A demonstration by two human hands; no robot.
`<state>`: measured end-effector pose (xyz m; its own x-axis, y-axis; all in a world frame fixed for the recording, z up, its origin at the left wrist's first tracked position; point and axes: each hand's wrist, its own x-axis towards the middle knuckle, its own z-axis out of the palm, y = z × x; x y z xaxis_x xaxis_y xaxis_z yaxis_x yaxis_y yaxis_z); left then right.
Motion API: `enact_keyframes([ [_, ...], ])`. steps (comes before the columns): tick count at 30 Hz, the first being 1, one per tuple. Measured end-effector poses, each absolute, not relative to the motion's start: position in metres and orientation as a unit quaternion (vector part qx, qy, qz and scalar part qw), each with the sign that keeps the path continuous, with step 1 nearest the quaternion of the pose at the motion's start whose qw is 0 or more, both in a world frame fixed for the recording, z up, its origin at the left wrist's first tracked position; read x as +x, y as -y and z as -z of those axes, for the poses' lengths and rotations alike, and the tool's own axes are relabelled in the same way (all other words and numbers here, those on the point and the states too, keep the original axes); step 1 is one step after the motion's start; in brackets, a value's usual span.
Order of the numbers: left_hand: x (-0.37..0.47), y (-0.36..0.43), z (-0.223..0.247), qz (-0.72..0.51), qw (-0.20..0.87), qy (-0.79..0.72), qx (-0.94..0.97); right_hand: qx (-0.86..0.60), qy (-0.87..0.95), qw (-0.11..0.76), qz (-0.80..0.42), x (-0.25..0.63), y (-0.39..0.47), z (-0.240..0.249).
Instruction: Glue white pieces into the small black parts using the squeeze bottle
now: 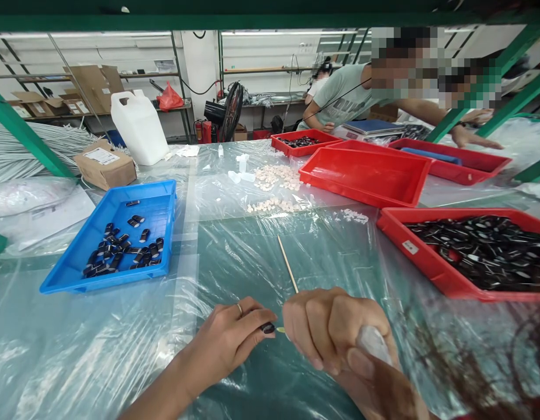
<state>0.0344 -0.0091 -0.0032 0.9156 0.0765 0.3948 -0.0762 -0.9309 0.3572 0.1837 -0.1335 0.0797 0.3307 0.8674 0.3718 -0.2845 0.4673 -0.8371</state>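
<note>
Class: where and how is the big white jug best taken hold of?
Probably by the handle at the upper left of the white jug, coming from above: it forms a loop near the top with an opening through it, whereas the brown box sits close by its lower left.

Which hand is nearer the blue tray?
Left. In the picture, the left hand is below and to the right of the blue tray; the right hand lies farther right.
</note>
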Motion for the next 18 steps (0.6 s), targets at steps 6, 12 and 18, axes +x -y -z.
enact_keyframes([
  [6,0.034,0.010,0.003,-0.212,0.179,0.000,0.961,-0.293,0.486,0.749,-0.344,0.184,0.128,-0.069],
  [12,0.035,0.010,0.011,-0.195,0.192,-0.013,0.962,-0.269,0.438,0.768,-0.382,0.191,0.125,-0.072],
  [18,0.032,0.015,0.000,-0.167,0.219,-0.068,0.959,-0.225,0.352,0.803,-0.424,0.198,0.112,-0.081],
])
